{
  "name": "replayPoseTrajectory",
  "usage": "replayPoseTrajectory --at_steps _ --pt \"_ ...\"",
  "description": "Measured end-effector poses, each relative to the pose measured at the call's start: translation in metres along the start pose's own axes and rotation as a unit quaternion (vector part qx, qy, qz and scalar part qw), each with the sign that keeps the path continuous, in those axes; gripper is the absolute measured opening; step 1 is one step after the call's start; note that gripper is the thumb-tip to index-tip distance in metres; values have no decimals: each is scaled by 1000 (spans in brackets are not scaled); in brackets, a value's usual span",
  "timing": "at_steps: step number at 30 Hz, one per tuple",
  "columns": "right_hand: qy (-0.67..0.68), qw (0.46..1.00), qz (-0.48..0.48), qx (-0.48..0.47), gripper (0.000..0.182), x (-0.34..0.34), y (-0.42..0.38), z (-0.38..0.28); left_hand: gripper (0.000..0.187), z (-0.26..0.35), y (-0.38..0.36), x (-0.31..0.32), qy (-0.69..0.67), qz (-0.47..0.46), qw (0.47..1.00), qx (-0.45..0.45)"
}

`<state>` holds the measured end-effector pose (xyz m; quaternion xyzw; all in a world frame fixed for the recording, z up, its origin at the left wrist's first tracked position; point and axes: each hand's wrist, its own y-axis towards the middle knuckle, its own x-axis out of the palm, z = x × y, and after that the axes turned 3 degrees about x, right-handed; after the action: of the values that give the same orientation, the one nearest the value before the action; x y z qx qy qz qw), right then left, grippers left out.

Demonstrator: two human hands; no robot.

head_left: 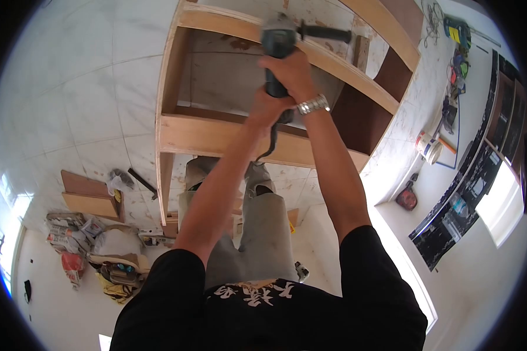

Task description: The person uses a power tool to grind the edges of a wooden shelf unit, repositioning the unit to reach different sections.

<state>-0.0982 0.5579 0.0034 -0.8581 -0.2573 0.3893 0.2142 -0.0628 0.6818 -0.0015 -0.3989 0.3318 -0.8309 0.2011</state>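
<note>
An angle grinder (pixel 277 44) with a dark body and a black side handle (pixel 325 33) is held out in front of me, its head over a wooden rail. My left hand (pixel 266 108) is wrapped round the rear of its body, near the power cord (pixel 271 143). Higher up the body, my right hand (pixel 293 73) grips it, with a metal watch (pixel 314 105) on that wrist. Below the tool lies a wooden cabinet frame (pixel 216 130) with open compartments. The grinder's head is blurred, and its disc cannot be made out.
Wooden boards (pixel 88 193) and a heap of bags (pixel 114 245) lie on the left. To the right are a white bucket (pixel 429 147), scattered tools with cables, and a dark panel (pixel 457 219). Tiled floor (pixel 88 88) surrounds the frame.
</note>
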Motion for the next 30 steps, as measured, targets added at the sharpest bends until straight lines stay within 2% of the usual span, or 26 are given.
replayPoseTrajectory --at_steps 2,5,7,10,13,16,18,19,22,24,27,30 --pt "-45 999 -11 6 39 7 1 -21 42 4 2 -5 -11 8 1000 5" --pt "-29 999 32 12 39 -2 -4 -16 40 4 5 -4 3 -18 1000 -6" --pt "6 997 47 68 36 -19 0 11 39 -10 13 7 38 -42 998 -19" --pt "32 994 49 96 32 -43 -10 22 39 -23 14 29 43 -93 994 -34" --pt "19 996 35 76 31 -41 -9 21 42 -32 14 27 19 -80 996 -19" --pt "-24 1000 -1 14 36 -12 -4 -3 37 -4 3 12 -5 18 1000 8" --pt "-67 997 -23 -37 40 9 3 -22 36 10 0 -5 -50 37 998 8" --pt "-65 997 -17 -24 41 16 3 -29 36 15 -1 -11 -73 46 996 8" --pt "-42 999 3 10 43 23 -4 -37 36 20 -7 -19 -52 28 998 15" --pt "1 1000 14 22 42 9 -16 -36 36 10 -2 -15 -17 -9 1000 -3" --pt "-14 995 40 87 40 -16 -15 -18 36 1 1 5 -6 -45 999 -11" --pt "-3 998 20 67 37 -16 -7 -7 34 -3 1 11 -29 -52 998 -10"
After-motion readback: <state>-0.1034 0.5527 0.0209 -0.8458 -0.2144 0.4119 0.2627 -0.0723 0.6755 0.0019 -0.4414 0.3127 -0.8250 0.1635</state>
